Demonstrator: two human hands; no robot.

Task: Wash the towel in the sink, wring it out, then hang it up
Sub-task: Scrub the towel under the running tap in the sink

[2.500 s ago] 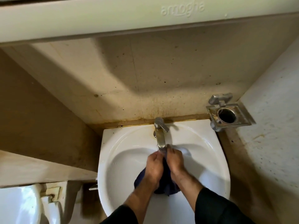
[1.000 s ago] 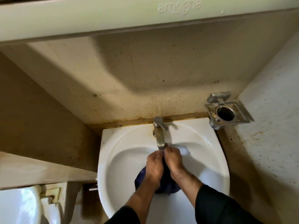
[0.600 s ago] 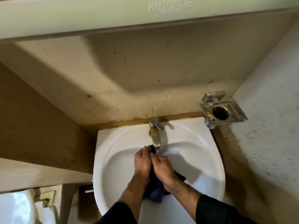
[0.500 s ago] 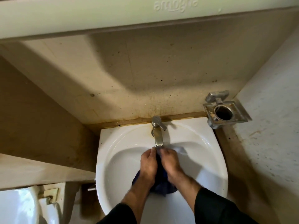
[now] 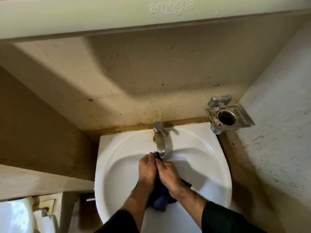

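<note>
Toilet: at the far left you have the white toilet, low beside the basin and well clear of your work
Left hand: your left hand is curled round the bunched cloth, knuckles up, fingertips just under the spout
Change: a moment ago both hands sat a little left of the spout; half a second back they were centred, and now they are still centred with the grip much the same, so you are still rubbing, not twisting
Towel: the dark blue towel is pinched between your two hands inside the bowl, its loose end hanging below your wrists
Tap: the metal tap stands just above your fingers; whether water is running I cannot tell
Right hand: your right hand presses against the left, fingers closed on the same wad
Progress: judging by this, washing is under way; wringing and hanging are not yet done
Sink: the white sink looks wet, with droplets on its wall
Room: a stained beige wall behind, a metal holder mounted at the right corner
</note>
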